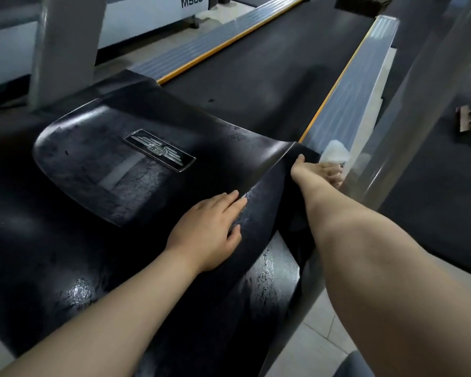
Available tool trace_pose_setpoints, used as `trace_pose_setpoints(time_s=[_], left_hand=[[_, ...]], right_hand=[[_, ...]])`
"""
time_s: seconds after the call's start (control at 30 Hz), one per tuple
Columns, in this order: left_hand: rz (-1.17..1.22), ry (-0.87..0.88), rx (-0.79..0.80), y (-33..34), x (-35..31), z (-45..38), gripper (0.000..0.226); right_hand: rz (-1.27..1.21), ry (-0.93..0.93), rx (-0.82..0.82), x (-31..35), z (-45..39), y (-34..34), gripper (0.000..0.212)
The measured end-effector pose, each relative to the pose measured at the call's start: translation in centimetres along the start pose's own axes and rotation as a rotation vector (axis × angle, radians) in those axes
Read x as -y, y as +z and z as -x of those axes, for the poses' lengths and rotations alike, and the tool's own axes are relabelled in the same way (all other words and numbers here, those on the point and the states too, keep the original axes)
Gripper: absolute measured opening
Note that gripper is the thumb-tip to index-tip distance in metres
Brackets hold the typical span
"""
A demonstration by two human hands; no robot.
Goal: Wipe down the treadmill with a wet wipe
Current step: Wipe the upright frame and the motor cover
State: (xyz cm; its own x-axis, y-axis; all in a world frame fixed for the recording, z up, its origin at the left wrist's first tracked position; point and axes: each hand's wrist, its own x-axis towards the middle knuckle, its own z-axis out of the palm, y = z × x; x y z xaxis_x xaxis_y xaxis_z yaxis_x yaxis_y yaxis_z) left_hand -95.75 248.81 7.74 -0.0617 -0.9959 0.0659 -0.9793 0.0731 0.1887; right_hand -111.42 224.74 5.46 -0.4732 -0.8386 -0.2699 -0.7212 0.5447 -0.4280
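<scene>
With damp streaks showing on the black motor cover (136,170), the right hand (320,170) grips the wet wipe (335,152) on the grey side rail (346,99) right of centre, the left hand (210,229) resting flat, fingers straight; most of that rail and the upper-left rail (215,40) look left to wipe.

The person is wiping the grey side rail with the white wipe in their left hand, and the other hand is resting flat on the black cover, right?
Not quite: the white wipe is in the right hand, on the grey side rail. The left hand is the one resting flat on the black cover. The head view shows it.
</scene>
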Motion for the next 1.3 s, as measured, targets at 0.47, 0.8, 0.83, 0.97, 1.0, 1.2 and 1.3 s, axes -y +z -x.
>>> trace_pose_setpoints(time_s=[0.47,0.8,0.83,0.97,1.0,1.2,1.3], left_hand=[[0.013,0.016,0.017,0.3,-0.1,0.1,0.057],[0.057,0.019,-0.028,0.0,-0.5,0.3,0.053],[0.059,0.016,-0.041,-0.1,-0.7,0.4,0.052],[0.027,0.004,-0.058,-0.7,-1.0,0.8,0.054],[0.005,-0.004,-0.058,-0.7,-1.0,1.0,0.054],[0.069,-0.060,-0.121,-0.2,-2.1,6.1,0.043],[0.028,-0.092,-0.110,0.6,-2.6,11.3,0.045]], right_hand=[[0.044,-0.094,0.044,-0.3,0.9,0.5,0.086],[0.076,-1.084,0.175,-19.4,16.7,-0.4,0.065],[0.084,-1.088,0.199,-21.3,17.9,-0.7,0.064],[0.107,-1.051,0.217,-24.6,19.9,-1.5,0.062],[0.074,-1.029,0.237,-24.3,19.8,-1.7,0.061],[-0.102,-1.049,0.271,-25.6,20.2,-1.6,0.073],[-0.238,-1.073,0.293,-29.0,20.7,-1.9,0.068]])
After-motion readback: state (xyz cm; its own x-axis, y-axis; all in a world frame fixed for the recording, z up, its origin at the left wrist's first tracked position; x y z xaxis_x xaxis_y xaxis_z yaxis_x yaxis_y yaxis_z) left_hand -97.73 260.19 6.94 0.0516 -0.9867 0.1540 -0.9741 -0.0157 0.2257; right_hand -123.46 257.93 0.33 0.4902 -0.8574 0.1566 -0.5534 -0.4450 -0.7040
